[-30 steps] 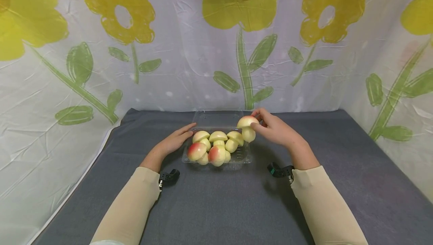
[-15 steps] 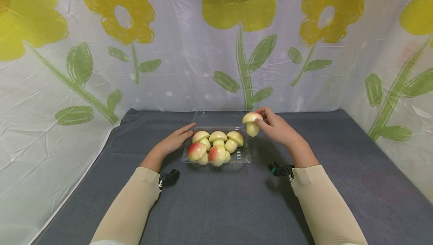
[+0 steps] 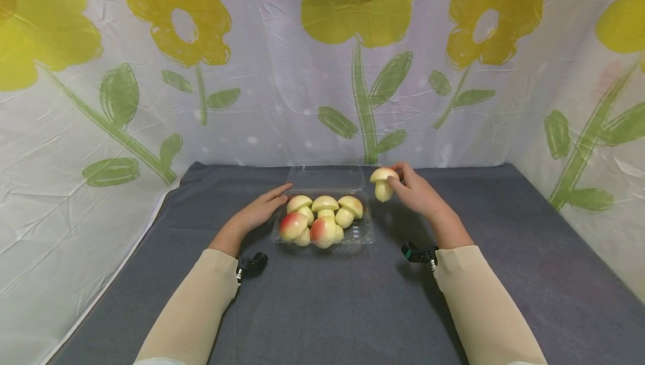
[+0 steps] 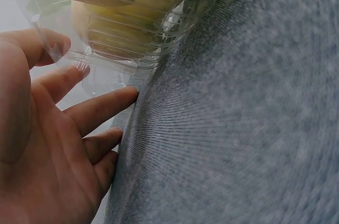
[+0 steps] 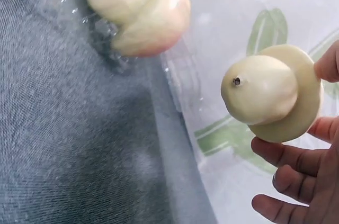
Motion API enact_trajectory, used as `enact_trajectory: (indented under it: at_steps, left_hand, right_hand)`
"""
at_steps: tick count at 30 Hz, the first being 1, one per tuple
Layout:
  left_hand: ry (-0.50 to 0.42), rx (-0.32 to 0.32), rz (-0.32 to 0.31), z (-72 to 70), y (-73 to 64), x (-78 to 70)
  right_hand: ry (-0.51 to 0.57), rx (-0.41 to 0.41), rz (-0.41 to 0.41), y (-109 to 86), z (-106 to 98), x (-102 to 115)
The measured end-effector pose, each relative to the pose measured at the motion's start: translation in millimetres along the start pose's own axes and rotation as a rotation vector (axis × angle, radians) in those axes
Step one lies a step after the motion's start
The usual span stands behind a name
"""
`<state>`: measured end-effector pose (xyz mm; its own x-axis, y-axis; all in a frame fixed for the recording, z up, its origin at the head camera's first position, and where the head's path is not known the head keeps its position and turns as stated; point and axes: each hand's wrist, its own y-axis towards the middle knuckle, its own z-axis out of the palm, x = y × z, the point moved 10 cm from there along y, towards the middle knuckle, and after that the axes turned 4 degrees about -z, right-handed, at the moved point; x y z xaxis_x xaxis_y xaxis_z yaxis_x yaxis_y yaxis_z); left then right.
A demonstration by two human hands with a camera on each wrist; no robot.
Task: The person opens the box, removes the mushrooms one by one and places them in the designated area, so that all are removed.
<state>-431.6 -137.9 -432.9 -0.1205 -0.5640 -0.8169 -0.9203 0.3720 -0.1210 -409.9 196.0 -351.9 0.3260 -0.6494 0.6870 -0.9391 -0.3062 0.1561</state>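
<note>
Flowered curtain (image 3: 272,107), creased, hangs behind woven grey cloth (image 3: 322,309); clear plastic box (image 3: 360,232), ribbed, lid (image 3: 327,176) open; left hand (image 3: 258,211), fingers loosely extended, touches its left side; right hand (image 3: 417,190), right of it, pinches one mushroom (image 3: 383,180) aloft, smooth, blunt-stemmed; five domed mushrooms (image 3: 325,204) lie inside, front-right space unfilled.

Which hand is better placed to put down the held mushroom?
Probably the right hand: its fingers pinch the mushroom, right of the clear box. The left hand is at the box's left side, holding none.

The box (image 3: 364,230) is glossy plastic, mushrooms (image 3: 322,229) smooth, cloth (image 3: 322,309) matt
</note>
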Motion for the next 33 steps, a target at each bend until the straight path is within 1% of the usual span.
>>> enact_trajectory:
  at_steps: [8,15,23,33]
  left_hand:
    - [-0.007,0.010,-0.004,0.5,-0.4,-0.1]
    - [-0.013,0.013,-0.004,0.3,0.9,0.1]
    - [-0.012,0.015,-0.011,0.3,-0.4,-1.3]
    - [-0.009,0.018,-0.008,0.3,-1.2,-1.8]
  right_hand:
    - [-0.014,0.005,0.047,5.0,12,-21]
    - [-0.026,0.028,0.075,7.7,24,-33]
    - [-0.038,0.073,0.079,5.7,34,-36]
    - [-0.035,0.112,0.075,7.2,43,-39]
